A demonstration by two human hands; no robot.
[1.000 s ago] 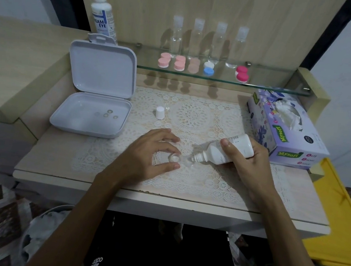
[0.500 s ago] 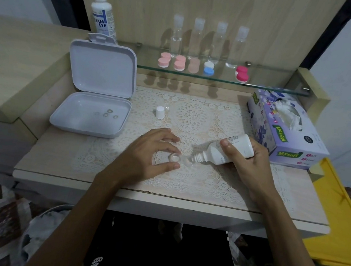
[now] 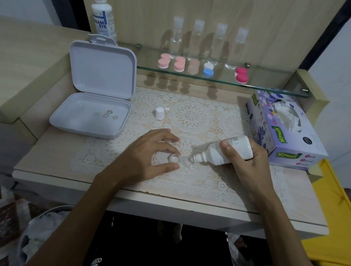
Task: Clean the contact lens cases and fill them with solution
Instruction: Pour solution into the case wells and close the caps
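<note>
Case [image 3: 178,159], clear, lies on the desk [image 3: 58,158] mat, pinched at its left cup by left hand [image 3: 146,153]. Bottle [image 3: 227,153] is gripped by right hand [image 3: 252,163], tilted, nozzle over right cup.

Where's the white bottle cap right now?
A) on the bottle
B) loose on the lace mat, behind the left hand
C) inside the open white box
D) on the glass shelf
B: the cap stands by itself on the lace mat, beyond the left hand, while the bottle in the right hand is uncapped and tipped toward the clear lens case.
</note>
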